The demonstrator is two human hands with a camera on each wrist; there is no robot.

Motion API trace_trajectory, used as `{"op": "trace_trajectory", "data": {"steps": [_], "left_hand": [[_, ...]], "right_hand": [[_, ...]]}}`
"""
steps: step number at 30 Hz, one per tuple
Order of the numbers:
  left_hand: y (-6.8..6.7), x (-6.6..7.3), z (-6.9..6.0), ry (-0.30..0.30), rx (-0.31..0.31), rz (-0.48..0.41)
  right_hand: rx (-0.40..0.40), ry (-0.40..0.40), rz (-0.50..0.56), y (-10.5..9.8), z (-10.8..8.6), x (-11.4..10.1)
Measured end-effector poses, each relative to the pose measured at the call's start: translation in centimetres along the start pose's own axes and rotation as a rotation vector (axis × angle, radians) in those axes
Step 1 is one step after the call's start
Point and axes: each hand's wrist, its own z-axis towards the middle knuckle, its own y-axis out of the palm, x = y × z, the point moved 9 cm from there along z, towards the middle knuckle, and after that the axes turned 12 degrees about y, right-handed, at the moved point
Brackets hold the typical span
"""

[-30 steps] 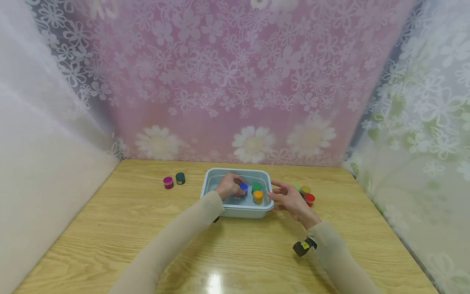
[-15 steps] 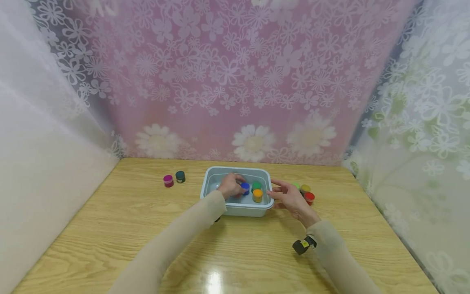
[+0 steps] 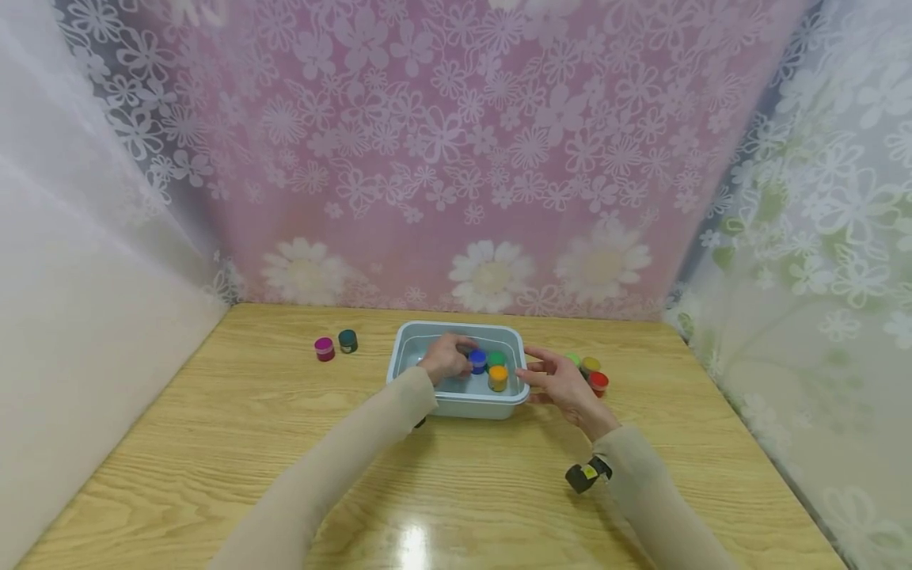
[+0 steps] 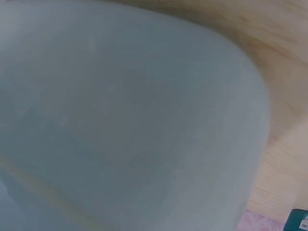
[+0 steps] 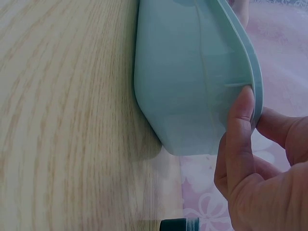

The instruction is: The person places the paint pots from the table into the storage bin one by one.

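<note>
The blue jar [image 3: 477,362] stands in the tray [image 3: 463,408], just right of the left hand's [image 3: 447,358] fingertips, with the green jar [image 3: 495,359] and the orange jar [image 3: 498,378] farther right. The left hand is the nearer one (whether it grips the jar I cannot tell); the right hand [image 3: 566,388] pinches the rim at the tray's right end, the tray's long axis running left to right
</note>
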Motion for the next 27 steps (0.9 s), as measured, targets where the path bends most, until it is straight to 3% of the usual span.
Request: {"op": "trace_trajectory", "data": {"steps": [6, 14, 20, 27], "left_hand": [[-0.1, 0.1, -0.3, 0.027, -0.032, -0.075], [-1.5, 0.9, -0.9, 0.109, -0.050, -0.134], [-2.8, 1.5, -1.4, 0.145, -0.078, -0.125], [-4.6, 2.3, -2.0, 0.189, -0.158, -0.074]], "right_hand": [[-0.002, -0.001, -0.001, 0.1, 0.0, 0.0], [0.011, 0.018, -0.005, -0.1, 0.1, 0.2], [0.011, 0.020, -0.001, 0.0, 0.1, 0.3], [0.012, 0.028, -0.007, -0.1, 0.0, 0.2]]}}
